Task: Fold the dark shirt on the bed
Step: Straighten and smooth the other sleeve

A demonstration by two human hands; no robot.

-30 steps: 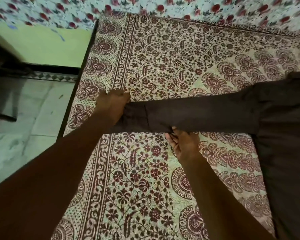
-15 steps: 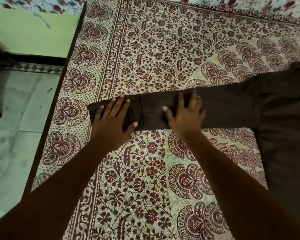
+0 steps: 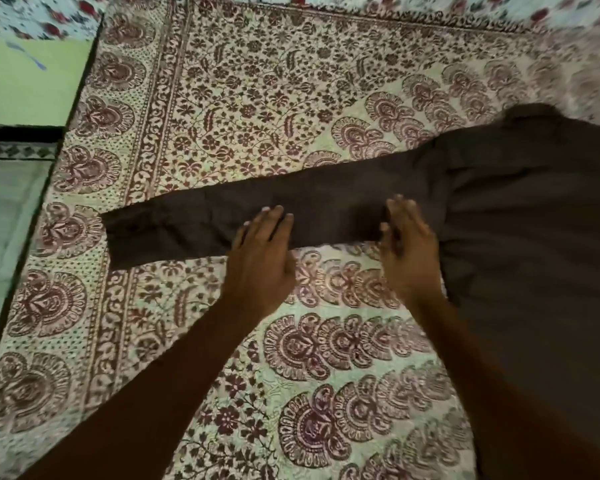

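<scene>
At far left a strip of pale floor runs beside the bed, which is covered in a cream and maroon floral print. The dark shirt lies flat on that cover, its body at the right and one long sleeve stretched out leftward, the cuff end near the bed's left border. The left hand lies open, fingers spread, palm down on the sleeve's lower edge about midway along, gripping nothing. Just to its right, the right hand is also open and flat, pressing where the sleeve meets the shirt body
</scene>
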